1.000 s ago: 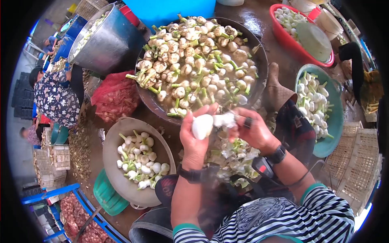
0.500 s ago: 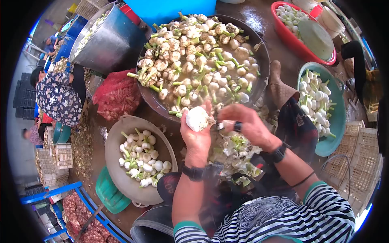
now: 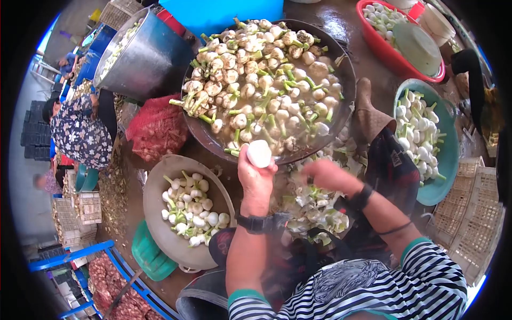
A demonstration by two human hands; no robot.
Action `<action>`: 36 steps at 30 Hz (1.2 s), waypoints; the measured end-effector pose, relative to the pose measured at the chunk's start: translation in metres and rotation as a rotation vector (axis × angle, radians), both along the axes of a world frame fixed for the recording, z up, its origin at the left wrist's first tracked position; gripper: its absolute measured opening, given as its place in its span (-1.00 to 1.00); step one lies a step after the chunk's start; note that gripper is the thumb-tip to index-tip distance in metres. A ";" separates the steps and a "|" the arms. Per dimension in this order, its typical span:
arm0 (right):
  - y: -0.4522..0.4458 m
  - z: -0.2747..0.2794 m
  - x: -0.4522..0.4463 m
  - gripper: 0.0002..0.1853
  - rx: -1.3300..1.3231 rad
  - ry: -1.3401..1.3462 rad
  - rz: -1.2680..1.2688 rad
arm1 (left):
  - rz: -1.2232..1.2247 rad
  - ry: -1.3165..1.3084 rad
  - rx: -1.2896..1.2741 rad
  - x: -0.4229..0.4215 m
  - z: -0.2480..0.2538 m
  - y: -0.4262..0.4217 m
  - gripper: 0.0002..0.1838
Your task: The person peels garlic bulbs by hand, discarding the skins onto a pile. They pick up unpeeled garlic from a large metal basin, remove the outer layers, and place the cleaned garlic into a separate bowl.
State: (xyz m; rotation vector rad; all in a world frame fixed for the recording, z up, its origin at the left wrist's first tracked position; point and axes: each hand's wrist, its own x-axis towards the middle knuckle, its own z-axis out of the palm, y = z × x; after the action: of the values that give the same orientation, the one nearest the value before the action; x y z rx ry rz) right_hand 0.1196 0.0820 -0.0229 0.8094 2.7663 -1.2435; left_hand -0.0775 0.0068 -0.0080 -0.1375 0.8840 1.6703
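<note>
My left hand (image 3: pixel 255 184) is wrapped round a smooth white garlic bulb (image 3: pixel 259 153) at the near rim of a large dark pan (image 3: pixel 352 88). My right hand (image 3: pixel 332 175), blurred and apart from the bulb, is curled closed. A small dark piece shows at its fingers, too smeared to name. Garlic bulbs (image 3: pixel 250 69) with green stems, many of them muddy, fill the pan in cloudy water. Below the right hand lies a heap of stripped garlic skins and leaves (image 3: pixel 314 210).
Cleaner garlic bulbs lie in a grey basin (image 3: pixel 160 234) at left and a teal basin (image 3: pixel 445 170) at right. A red net sack (image 3: pixel 157 128), a metal tub (image 3: pixel 141 58), a red basin (image 3: pixel 368 32) and plastic crates (image 3: pixel 472 224) stand around. A co-worker (image 3: pixel 80 125) sits at far left.
My right hand has moved down and away from the bulb. The bulb, earlier with a rough root end towards the right hand, now shows a smooth white face.
</note>
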 end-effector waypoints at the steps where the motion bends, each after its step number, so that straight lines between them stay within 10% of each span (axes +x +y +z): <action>1: -0.004 0.000 0.002 -0.86 -0.001 0.031 -0.032 | 0.000 0.019 -0.116 0.002 0.006 0.003 -0.63; 6: 0.041 0.005 -0.002 -0.76 -0.253 0.421 -0.175 | -0.053 0.186 -0.283 -0.020 0.013 0.022 -0.63; 11: 0.131 -0.013 -0.014 -0.77 0.100 0.281 -0.350 | -0.094 0.664 -0.275 -0.046 -0.026 0.089 -0.78; 14: 0.177 0.010 -0.015 -0.70 0.128 -0.004 -0.328 | -0.491 2.198 -0.675 -0.046 -0.066 0.106 -0.50; 15: 0.199 -0.013 -0.015 -0.69 0.047 -0.015 -0.438 | -0.872 2.043 -0.865 -0.043 -0.071 0.113 -0.44; 27: 0.320 -0.100 -0.069 -0.62 0.152 -0.424 -0.504 | -2.084 1.992 -0.762 -0.073 -0.125 0.159 -0.45; 30: 0.318 -0.127 -0.070 -0.63 0.093 -0.474 -0.441 | -2.224 1.536 -0.701 -0.071 -0.112 0.175 -0.49; 36: 0.316 -0.101 -0.042 -0.60 -0.113 -0.021 -0.526 | -1.686 1.577 -0.510 -0.069 -0.109 0.140 -0.57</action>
State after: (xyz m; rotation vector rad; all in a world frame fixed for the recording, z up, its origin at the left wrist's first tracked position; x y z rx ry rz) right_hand 0.0779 0.3982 -0.1234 1.5925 2.5156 -1.4193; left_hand -0.1465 0.1466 -0.1174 1.3684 1.6970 -0.3799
